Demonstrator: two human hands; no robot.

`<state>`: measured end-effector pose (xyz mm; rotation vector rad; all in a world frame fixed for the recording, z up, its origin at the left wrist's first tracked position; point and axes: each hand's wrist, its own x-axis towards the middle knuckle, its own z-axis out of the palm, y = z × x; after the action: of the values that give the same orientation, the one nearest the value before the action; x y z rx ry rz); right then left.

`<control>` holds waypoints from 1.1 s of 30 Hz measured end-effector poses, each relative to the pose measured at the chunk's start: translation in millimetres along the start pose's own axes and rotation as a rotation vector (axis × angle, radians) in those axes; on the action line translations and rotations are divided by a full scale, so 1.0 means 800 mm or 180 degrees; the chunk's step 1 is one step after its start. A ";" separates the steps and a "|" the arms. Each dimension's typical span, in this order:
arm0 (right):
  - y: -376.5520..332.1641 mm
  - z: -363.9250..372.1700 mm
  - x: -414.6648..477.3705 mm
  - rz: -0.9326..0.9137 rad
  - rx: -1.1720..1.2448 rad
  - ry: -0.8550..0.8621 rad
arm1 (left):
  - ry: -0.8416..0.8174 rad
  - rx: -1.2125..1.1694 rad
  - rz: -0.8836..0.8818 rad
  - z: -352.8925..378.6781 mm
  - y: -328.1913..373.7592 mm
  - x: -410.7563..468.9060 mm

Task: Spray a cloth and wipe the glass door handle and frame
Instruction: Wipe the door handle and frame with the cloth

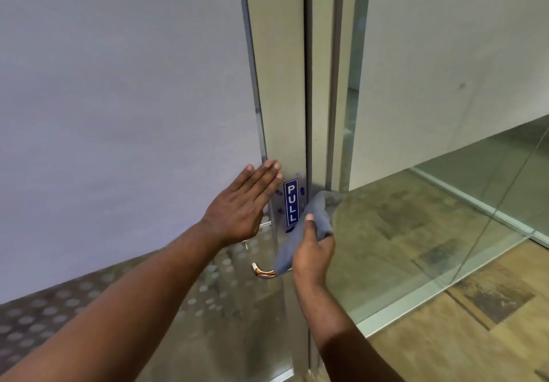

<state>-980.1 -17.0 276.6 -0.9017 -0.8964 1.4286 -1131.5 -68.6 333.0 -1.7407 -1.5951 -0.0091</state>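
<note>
Two hands: left hand (240,206) flat on frame (282,84); right hand (312,255) grips cloth (319,212) against frame.

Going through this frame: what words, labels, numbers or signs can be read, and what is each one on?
"PULL": white capitals stacked top to bottom on a blue sticker on the metal door frame, between the flat left hand and the cloth held in the right hand.
The purple smudges around the sticker are marks, not letters.
No other text, brand or number shows.

Head camera looks down, near the frame (276,84).
</note>
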 end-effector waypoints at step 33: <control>0.044 0.023 0.053 -0.1395 -0.1261 -0.1905 | 0.0002 0.0077 -0.0078 0.004 -0.001 -0.001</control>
<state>-1012.9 23.6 251.2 -0.4993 -1.7549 1.1580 -1133.8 -67.4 330.8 -1.7025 -1.6098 -0.0023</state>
